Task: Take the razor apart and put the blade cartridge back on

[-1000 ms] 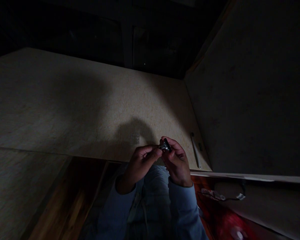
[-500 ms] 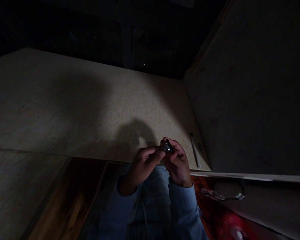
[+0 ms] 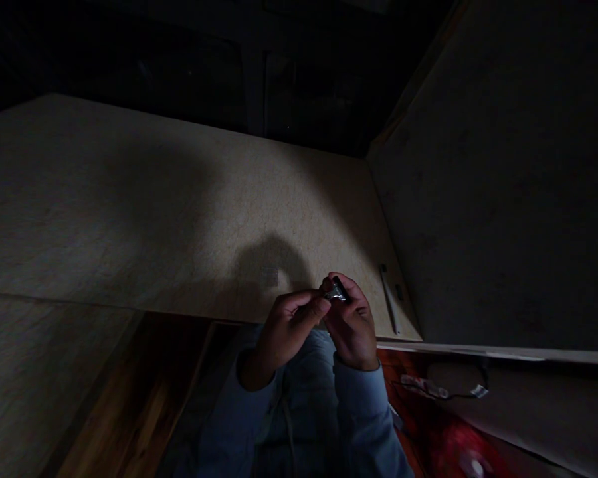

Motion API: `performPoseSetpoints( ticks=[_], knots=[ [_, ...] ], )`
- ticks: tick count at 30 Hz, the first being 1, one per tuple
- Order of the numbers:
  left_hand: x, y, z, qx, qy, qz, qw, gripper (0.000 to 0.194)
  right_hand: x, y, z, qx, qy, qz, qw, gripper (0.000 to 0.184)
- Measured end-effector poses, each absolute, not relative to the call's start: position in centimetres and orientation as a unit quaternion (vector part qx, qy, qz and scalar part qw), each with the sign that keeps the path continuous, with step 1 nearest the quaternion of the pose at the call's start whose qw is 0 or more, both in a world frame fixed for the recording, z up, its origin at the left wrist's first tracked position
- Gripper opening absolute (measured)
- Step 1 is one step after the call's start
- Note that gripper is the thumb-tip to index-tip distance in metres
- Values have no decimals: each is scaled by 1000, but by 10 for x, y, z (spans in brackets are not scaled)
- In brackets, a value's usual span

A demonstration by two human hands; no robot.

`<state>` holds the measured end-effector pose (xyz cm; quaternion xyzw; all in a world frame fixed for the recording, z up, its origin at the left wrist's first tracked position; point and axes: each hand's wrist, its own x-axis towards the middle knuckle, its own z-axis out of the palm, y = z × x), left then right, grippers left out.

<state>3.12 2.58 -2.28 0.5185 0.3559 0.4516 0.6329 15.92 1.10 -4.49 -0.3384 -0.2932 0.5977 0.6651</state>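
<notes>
Just over the table's front edge, both hands meet around a small shiny metal piece with a black bar (image 3: pixel 337 291); its exact kind is too dark to tell. My left hand (image 3: pixel 290 325) pinches its narrow end between thumb and fingers. Curled around the black-barred side is my right hand (image 3: pixel 355 326), its fingertips on the far edge. A small clear rectangular piece (image 3: pixel 269 276) lies on the table in the hands' shadow. To the right, a slim light stick with a dark end (image 3: pixel 391 300) rests beside a small dark piece (image 3: pixel 399 292).
The pale patterned table (image 3: pixel 259 192) runs up to a dark window. A wall panel (image 3: pixel 488 219) rises along its right side. Below on the right are a cable (image 3: pixel 448 397) and a red object (image 3: pixel 466 451). Wooden boards (image 3: pixel 129 411) show at lower left.
The metal piece has turned slightly and shifted a little to the right between the fingers. My right wrist has moved slightly left. Both hands keep their hold.
</notes>
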Motion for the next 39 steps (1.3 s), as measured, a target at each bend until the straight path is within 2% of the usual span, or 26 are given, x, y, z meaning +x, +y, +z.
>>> performPoseSetpoints(
  ticks=[13, 19, 26, 39],
  knots=[
    [31, 23, -16, 529, 412, 472, 572, 38, 160, 11, -42, -382, -344, 568, 642, 48],
    [33, 24, -20, 532, 398, 452, 596, 36, 155, 10, -38, -381, -319, 563, 660, 48],
    [34, 24, -25, 526, 380, 439, 622, 40, 149, 10, -37, -374, -298, 562, 675, 48],
    [42, 24, -26, 517, 419, 460, 588, 50, 146, 15, -47, -409, -306, 516, 688, 50]
  ],
)
